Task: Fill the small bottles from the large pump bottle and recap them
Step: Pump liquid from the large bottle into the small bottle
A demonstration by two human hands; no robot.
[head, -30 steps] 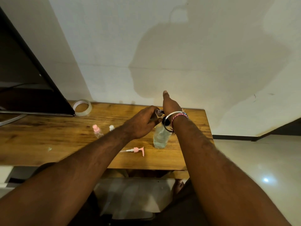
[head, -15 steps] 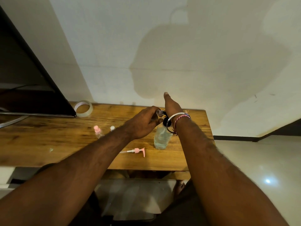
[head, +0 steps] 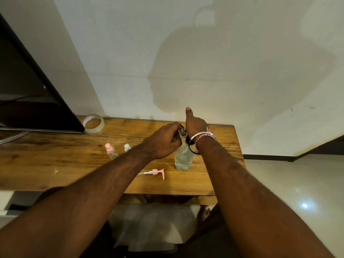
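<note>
The large bottle stands upright near the right end of the wooden table, and all places below are given from it. Far to its left lies a tape roll; the red print on it is too small to read. Nearer on the left stand a pink-capped small bottle and a white-capped small bottle. They look light, so hold them low. In front and to the left lies the pink pump head. Above the large bottle's neck your left hand curls round a small clear bottle. Your right hand is beside it, thumb straight; its grip I cannot tell. The wet plastic may slip; I see no label.
</note>
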